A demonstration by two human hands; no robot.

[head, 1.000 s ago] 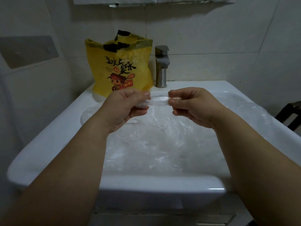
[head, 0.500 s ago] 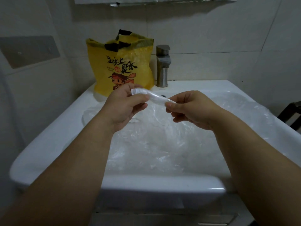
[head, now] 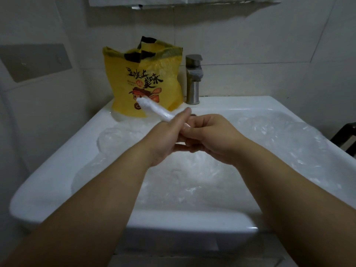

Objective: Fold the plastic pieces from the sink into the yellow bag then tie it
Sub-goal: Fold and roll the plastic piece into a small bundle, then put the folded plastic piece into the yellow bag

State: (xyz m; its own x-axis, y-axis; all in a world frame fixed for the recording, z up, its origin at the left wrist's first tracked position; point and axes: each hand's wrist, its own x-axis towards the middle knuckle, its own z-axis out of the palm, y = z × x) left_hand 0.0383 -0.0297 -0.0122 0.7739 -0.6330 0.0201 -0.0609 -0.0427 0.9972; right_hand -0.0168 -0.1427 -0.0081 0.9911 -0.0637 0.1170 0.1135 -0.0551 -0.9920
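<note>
both hands meet over the sink [head: 57, 162]. left hand [head: 165, 137] grips a rolled plastic piece [head: 154, 109]; right hand [head: 210, 139] pinches its near end. yellow bag [head: 144, 81] stands open behind. advice: keep the roll tight and fold it short before bagging.

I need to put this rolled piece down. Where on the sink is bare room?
Bare: the back ledge of the sink right of the faucet, the front rim, and the left rim near it. Crowded: the basin, full of plastic pieces, and the yellow bag corner. Left hand and right hand hold the rolled piece.
</note>
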